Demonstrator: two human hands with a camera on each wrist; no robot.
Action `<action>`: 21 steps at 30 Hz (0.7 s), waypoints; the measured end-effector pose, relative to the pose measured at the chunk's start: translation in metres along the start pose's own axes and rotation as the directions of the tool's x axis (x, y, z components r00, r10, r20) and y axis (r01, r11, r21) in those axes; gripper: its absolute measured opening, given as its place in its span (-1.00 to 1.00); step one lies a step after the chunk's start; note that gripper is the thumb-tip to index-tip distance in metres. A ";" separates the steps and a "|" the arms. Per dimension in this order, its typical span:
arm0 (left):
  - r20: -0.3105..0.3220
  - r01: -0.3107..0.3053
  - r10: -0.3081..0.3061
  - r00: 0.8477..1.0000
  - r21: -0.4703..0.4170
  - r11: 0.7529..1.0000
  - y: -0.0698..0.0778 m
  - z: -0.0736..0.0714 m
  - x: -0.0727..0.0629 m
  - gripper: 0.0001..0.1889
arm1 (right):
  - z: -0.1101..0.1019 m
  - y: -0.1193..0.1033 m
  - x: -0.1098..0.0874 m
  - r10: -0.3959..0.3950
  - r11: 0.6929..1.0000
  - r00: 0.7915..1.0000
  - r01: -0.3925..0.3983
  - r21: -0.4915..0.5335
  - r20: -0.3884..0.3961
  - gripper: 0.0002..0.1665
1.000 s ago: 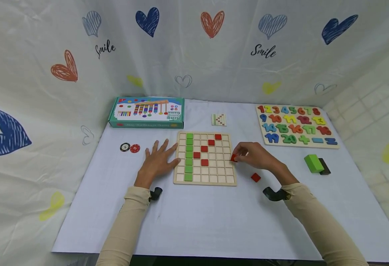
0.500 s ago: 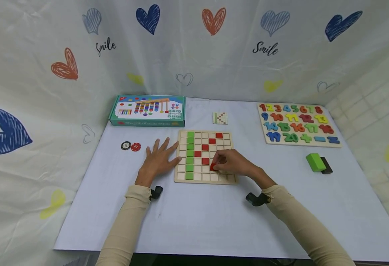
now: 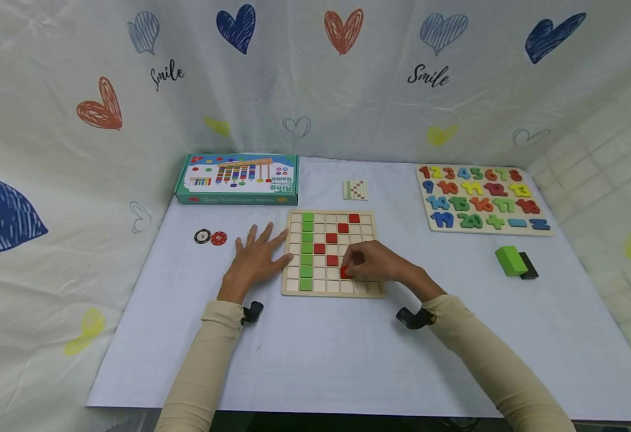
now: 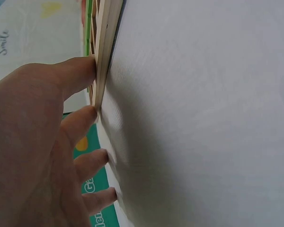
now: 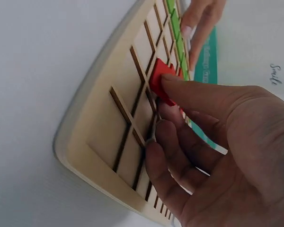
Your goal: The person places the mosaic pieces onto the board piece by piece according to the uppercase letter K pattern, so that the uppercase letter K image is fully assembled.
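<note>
A wooden grid board [image 3: 333,294] lies mid-table, with a column of green tiles [image 3: 306,247] down its left side and several red tiles [image 3: 332,238] in other squares. My right hand [image 3: 372,262] is over the board's lower right part, pinching a red square tile [image 3: 345,273] between thumb and fingers. In the right wrist view that tile [image 5: 160,78] is tilted at a grid square. My left hand [image 3: 255,259] lies with fingers spread at the board's left edge; its thumb [image 4: 80,73] and index fingertip touch the board's side [image 4: 104,52].
A pattern card [image 3: 355,190] lies behind the board. Farther out are a boxed ring game [image 3: 237,179], two round chips [image 3: 210,237], a number puzzle [image 3: 483,199], and a green block [image 3: 510,261] beside a dark one [image 3: 529,266].
My right hand has moved left from the board's right edge onto the grid with a red tile. The loose red tile on the table is no longer visible. My left hand stays put.
</note>
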State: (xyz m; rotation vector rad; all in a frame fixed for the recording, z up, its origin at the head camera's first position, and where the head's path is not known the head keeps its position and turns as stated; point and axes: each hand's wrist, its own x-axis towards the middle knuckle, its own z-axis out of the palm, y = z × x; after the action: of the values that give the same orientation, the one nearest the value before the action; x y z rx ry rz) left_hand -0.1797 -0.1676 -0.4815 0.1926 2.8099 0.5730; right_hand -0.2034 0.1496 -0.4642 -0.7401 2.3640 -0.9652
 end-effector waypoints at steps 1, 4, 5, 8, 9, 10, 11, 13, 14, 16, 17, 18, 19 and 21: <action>0.002 0.000 0.000 1.000 -0.001 1.000 0.000 0.000 0.000 -0.24 | 0.001 0.000 0.000 -0.002 1.000 1.000 0.002 0.000 0.000 -0.93; 0.006 0.002 -0.002 1.000 0.000 1.000 0.000 0.001 0.000 -0.24 | 0.003 0.000 -0.001 -0.012 1.000 1.000 0.011 -0.028 -0.013 -0.91; 0.007 0.003 -0.003 1.000 0.000 1.000 0.000 0.002 0.000 -0.23 | 0.004 -0.001 -0.002 -0.014 0.999 1.000 0.013 -0.043 -0.021 -0.91; 0.008 0.008 -0.008 1.000 0.001 1.000 0.000 0.002 -0.001 -0.24 | 0.005 0.000 -0.003 -0.034 0.995 0.999 0.031 -0.096 -0.040 -0.87; 0.009 0.009 -0.009 1.000 0.000 1.000 0.000 0.002 -0.001 -0.24 | 0.005 0.000 -0.004 -0.042 0.993 0.998 0.037 -0.109 -0.044 -0.85; 0.010 0.010 -0.010 1.000 0.000 1.000 -0.001 0.002 -0.001 -0.24 | 0.006 0.000 -0.004 -0.049 0.992 0.998 0.042 -0.120 -0.049 -0.83; 0.011 0.009 -0.009 1.000 -0.002 1.000 -0.001 0.001 -0.002 -0.24 | 0.006 0.001 -0.005 -0.059 0.990 0.997 0.051 -0.131 -0.053 -0.82; 0.009 0.006 -0.006 1.000 -0.004 1.000 -0.001 0.001 -0.002 -0.24 | 0.006 0.001 -0.006 -0.076 0.987 0.995 0.066 -0.146 -0.064 -0.79; 0.009 0.005 -0.005 1.000 -0.006 1.000 -0.001 0.001 -0.002 -0.23 | 0.006 0.001 -0.006 -0.082 0.986 0.994 0.070 -0.153 -0.069 -0.78; 0.005 0.003 -0.003 1.000 -0.006 1.000 -0.001 0.001 -0.001 -0.23 | 0.006 0.002 -0.006 -0.091 0.984 0.993 0.078 -0.157 -0.076 -0.76; 0.004 0.003 -0.003 1.000 -0.006 1.000 -0.001 0.001 -0.001 -0.23 | 0.006 0.003 -0.006 -0.094 0.984 0.993 0.080 -0.161 -0.077 -0.76; 0.003 0.002 -0.002 1.000 -0.004 1.000 -0.001 0.001 0.000 -0.23 | 0.005 0.003 -0.005 -0.092 0.983 0.993 0.078 -0.163 -0.078 -0.76; 0.003 0.003 -0.003 1.000 -0.002 1.000 -0.002 0.001 0.000 -0.23 | 0.006 0.003 -0.005 -0.091 0.983 0.993 0.077 -0.166 -0.077 -0.76; 0.003 0.004 -0.004 1.000 -0.001 1.000 -0.002 0.001 0.000 -0.23 | 0.006 0.003 -0.004 -0.091 0.982 0.993 0.077 -0.171 -0.077 -0.76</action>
State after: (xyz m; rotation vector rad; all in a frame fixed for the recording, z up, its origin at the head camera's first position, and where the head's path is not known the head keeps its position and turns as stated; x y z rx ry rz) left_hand -0.1799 -0.1689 -0.4835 0.1876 2.8063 0.5727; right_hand -0.1976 0.1515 -0.4688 -0.8854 2.5287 -0.8542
